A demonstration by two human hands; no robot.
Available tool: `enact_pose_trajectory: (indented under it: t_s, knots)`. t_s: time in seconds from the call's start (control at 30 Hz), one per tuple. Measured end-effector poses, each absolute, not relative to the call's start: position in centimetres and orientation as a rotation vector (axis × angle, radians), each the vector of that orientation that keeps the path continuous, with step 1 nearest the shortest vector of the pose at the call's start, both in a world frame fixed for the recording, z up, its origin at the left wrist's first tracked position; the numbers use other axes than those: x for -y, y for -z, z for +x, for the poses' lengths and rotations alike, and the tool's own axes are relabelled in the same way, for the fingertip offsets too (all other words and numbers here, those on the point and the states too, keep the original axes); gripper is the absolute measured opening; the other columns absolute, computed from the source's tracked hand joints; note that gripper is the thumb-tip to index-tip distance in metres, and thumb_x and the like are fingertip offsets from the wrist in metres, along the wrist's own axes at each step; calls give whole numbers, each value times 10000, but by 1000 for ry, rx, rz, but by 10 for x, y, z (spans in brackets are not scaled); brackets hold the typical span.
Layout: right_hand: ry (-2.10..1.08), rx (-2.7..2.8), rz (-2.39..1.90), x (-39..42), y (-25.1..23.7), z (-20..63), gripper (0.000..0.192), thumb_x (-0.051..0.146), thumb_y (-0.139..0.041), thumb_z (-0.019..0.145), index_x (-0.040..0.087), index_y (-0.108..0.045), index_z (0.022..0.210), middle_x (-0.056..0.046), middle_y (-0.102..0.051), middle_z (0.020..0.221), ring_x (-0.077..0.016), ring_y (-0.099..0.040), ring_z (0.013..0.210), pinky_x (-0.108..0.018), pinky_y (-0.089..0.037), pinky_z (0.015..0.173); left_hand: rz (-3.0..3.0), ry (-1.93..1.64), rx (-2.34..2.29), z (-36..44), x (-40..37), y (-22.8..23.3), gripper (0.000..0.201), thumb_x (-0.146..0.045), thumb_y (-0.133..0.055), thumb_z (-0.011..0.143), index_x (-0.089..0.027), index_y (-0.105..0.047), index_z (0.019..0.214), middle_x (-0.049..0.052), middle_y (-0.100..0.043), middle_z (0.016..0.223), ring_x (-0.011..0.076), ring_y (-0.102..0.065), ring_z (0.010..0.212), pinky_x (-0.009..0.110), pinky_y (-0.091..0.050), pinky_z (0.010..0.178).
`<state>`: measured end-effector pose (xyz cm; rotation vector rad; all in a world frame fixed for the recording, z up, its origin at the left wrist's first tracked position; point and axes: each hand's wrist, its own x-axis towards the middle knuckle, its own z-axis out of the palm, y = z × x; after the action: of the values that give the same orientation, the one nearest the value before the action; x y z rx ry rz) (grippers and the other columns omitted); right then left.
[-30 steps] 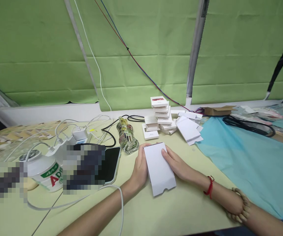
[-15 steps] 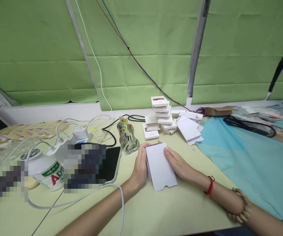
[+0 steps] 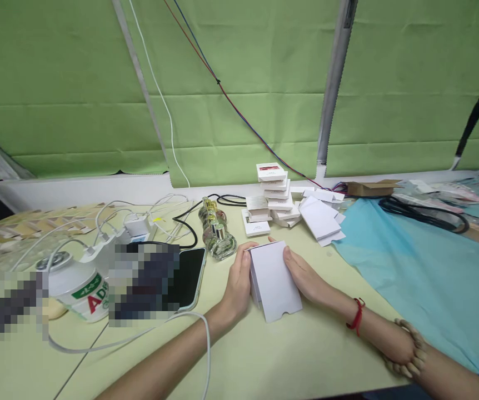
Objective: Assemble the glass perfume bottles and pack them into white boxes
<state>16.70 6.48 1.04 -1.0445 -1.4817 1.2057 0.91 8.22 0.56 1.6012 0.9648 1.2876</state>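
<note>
Between my hands is a white folding carton (image 3: 275, 283), held over the front of the table, with a thumb notch in its near edge. Its left side gapes a little, so the carton is partly opened out. My left hand (image 3: 239, 278) grips the left edge, thumb along the side. On the right edge, my right hand (image 3: 304, 273) presses with its thumb on top, its other fingers hidden behind the carton. Beyond them stands a pile of small white boxes (image 3: 279, 194), and flat white cartons (image 3: 319, 216) lie to its right.
Several glass bottles (image 3: 218, 236) with shiny caps stand in a row left of the boxes. A phone (image 3: 189, 278), a white bottle (image 3: 76, 286) and a power strip (image 3: 106, 253) with white cables are at left. Blue sheeting (image 3: 414, 272) covers the right side.
The carton has widened: its left side panel now stands further from the top panel. My right hand has shifted slightly to the right.
</note>
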Motion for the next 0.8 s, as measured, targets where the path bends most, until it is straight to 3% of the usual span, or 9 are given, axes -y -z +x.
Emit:
enact_pose_trajectory:
  t_s: [0.27, 0.4, 0.8]
  knots:
    - [-1197, 1479, -1068, -63, -13, 167, 679, 616, -262, 861, 210, -273, 1405, -77, -431, 1365, -205, -478, 1141, -370, -384, 968, 1563, -1270, -961, 11, -80, -8, 379, -520, -344, 864, -219, -511, 1023, 31, -544, 814, 182, -501, 759, 269, -406, 669]
    - [-1235, 1465, -1086, -63, -14, 167, 696, 623, -270, 856, 198, -265, 1408, -88, -497, 1298, -204, -521, 1072, -365, -412, 927, 1596, -1238, -952, 11, -79, -9, 334, -493, -322, 884, -226, -468, 1023, 17, -544, 883, 153, -491, 760, 252, -396, 673]
    - [-1155, 1502, -1100, -64, -16, 169, 653, 609, -257, 866, 220, -326, 1386, -66, -577, 1178, -196, -544, 976, -358, -415, 898, 1556, -1181, -941, 10, -79, -6, 365, -529, -326, 872, -229, -419, 1057, 9, -549, 840, 144, -488, 701, 250, -390, 627]
